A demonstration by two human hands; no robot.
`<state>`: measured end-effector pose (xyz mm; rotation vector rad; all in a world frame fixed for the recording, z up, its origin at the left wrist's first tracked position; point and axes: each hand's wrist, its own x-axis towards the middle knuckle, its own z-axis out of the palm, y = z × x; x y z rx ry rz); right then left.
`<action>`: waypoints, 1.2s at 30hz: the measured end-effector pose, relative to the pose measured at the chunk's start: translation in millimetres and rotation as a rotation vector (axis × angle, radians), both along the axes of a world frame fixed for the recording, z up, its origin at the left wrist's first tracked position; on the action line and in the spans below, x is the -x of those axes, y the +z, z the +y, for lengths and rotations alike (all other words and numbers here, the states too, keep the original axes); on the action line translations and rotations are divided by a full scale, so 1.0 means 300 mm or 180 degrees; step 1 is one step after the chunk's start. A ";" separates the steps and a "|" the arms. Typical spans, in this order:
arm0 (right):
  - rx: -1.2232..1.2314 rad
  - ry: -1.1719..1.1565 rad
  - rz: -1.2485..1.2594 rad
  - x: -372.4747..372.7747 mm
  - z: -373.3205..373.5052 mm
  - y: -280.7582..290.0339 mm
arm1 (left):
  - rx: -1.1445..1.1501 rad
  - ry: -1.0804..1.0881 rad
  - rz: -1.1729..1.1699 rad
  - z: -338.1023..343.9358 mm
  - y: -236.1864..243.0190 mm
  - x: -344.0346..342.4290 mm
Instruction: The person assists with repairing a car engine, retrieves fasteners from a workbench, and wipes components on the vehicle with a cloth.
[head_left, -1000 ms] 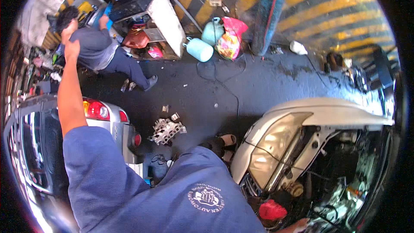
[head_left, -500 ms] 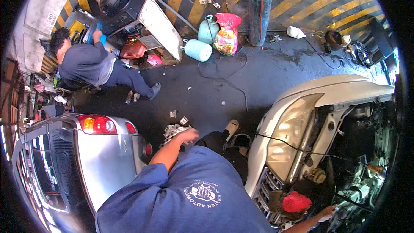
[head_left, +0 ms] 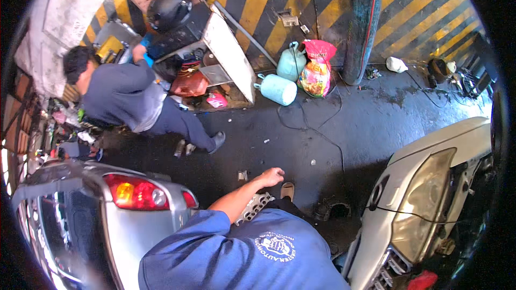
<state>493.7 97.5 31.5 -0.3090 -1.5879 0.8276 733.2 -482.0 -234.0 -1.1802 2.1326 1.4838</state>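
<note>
My left hand [head_left: 269, 176] reaches out over the dark floor with its fingers curled in; whatever they hold, if anything, is hidden. Beneath my left forearm, partly covered by it and by my blue shirt, lies a silver metal engine part [head_left: 257, 207] with several round holes. A small pale object [head_left: 242, 175] sits on the floor just left of that hand. My right hand is out of the picture. One of my feet, in a tan sandal [head_left: 287, 190], shows beyond the shirt.
A silver car [head_left: 145, 231] stands at left, a pale car front [head_left: 376, 225] at right. A co-worker [head_left: 123, 94] bends at a cluttered bench [head_left: 231, 53]. Light-blue tanks [head_left: 278, 90], a bright bag [head_left: 317, 70] and cables [head_left: 322, 130] lie near the striped wall [head_left: 252, 0].
The view has swung rightward-to-leftward, so the scene sits lower and further right. My left hand has moved off the metal part, outward over the floor. My right hand, earlier at the engine bay, has left view.
</note>
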 end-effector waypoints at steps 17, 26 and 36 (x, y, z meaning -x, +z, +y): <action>-0.1323 0.3784 -0.5998 -0.335 -1.157 -1.305 | 0.0176 0.3060 -0.0286 -0.377 -0.722 -1.196; -0.2574 0.4498 -0.7201 -0.210 -2.193 -1.348 | -0.1882 0.4375 -0.0206 -0.117 -0.734 -1.218; -0.2416 0.6291 -0.5781 -0.534 -3.747 -1.486 | -0.1142 0.6208 0.1420 -0.778 -0.442 -1.369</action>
